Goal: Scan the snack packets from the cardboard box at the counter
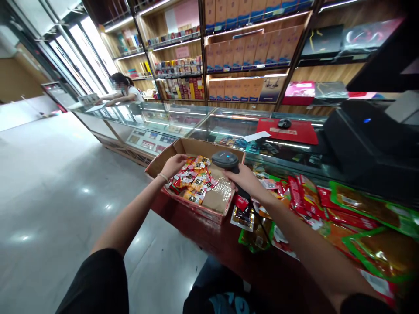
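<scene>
We saw a dark reddish-brown surface (pixel 212 240) with an open cardboard box (pixel 193 207) resting on it, set at a slant. Just beside the box, to our right, we found a heap of snack packets spread over the same surface: red packets (pixel 296 196), green-edged pouches (pixel 382 255) and a dark, pale-bordered sachet (pixel 242 218), several overlapping. Behind, we saw a glass-topped display counter (pixel 173 114), which carried a red mat (pixel 306 137) and a white paper strip (pixel 256 136).
</scene>
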### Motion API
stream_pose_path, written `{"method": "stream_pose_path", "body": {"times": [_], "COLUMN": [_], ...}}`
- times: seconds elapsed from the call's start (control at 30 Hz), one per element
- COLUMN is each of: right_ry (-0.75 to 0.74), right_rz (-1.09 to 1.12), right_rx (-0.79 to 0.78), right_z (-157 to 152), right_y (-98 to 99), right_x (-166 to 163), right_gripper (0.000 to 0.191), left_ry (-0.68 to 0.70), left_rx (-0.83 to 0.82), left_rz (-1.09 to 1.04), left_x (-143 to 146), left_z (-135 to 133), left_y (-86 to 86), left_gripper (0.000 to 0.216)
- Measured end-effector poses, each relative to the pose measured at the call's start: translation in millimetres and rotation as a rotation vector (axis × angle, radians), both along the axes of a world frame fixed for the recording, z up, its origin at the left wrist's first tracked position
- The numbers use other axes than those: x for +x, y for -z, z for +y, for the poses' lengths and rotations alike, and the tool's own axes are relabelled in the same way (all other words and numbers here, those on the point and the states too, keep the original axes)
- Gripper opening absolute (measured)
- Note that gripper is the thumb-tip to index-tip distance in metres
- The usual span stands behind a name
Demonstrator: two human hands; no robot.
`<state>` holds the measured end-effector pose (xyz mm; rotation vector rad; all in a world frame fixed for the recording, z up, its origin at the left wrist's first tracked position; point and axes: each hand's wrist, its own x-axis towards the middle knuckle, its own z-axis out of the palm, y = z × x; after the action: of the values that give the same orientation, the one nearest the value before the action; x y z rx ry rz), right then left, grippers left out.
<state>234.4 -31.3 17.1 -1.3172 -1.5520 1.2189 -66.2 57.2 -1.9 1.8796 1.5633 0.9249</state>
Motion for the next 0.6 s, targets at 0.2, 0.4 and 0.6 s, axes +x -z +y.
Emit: {"method": "stream_pose_path", "body": {"times": [0.2,0.4,0.6], "right_ry": [-0.027,-0.021,0.006], "right_rz": [-0.027,-0.083,-0.070], "right_rx": [-0.011,-0.083,-0.128], "right_z": [15.5,16.9,15.9], "right_y": [10.3,8.4,5.9], "right_x": [-12.4,-12.9,-15.4], "right_gripper": [0.027,0.027,0.023], "left_ry": [-0.045,-0.004,-0.018], "left_rx": [-0.004,-0.140,-0.305], "left_rz": [0.089,0.143,0.295], "left_x": [-33.6,-27.4,1.5], "left_z": [18.2,63.1,102.8], "left_y": [15.2,29.9,54.9], "left_gripper": [0.023,0.036,0.048]}}
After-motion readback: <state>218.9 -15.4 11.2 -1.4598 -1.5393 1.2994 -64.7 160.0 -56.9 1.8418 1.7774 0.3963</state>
